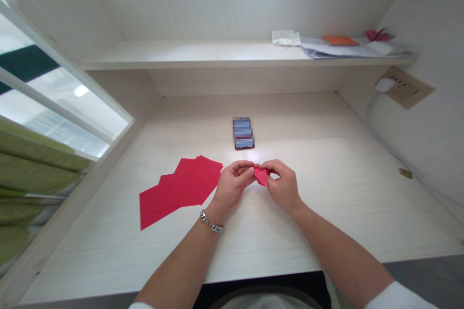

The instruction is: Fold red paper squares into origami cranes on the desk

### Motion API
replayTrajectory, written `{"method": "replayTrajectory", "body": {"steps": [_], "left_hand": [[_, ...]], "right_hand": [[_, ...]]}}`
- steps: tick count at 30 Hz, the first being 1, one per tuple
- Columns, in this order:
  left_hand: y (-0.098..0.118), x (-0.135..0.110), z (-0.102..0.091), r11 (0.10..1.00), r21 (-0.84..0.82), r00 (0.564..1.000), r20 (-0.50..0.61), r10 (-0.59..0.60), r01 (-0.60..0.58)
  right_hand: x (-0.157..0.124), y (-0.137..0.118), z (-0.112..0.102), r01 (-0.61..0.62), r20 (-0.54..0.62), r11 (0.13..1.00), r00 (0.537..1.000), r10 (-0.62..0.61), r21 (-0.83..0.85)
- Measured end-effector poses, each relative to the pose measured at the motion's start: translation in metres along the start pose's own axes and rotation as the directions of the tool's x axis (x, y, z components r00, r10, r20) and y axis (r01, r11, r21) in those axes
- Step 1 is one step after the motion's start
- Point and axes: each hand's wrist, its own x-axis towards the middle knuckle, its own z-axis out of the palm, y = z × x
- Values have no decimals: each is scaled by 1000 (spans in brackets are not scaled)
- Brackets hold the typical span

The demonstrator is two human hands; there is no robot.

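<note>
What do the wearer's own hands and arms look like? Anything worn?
Left hand: no glove, chunky silver-coloured chain bracelet at the wrist. Right hand: no glove, nothing visible at the wrist. White right sleeve shows at the bottom edge, plus a sliver of white left sleeve; both end well above the wrists.

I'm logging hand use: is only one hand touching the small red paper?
No, the left hand and the right hand both hold the small red paper, from opposite sides.
</note>
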Motion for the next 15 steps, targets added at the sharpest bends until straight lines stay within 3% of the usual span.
{"method": "replayTrajectory", "body": {"steps": [7,15], "left_hand": [[-3,3,-5,1000,6,999,-36,6,-6],[-2,3,-7,993,89,993,-84,82,-75]], "right_hand": [[-1,4,6,-241,-35,956,968,250,166],[5,7,2,-341,25,873,934,356,349]]}}
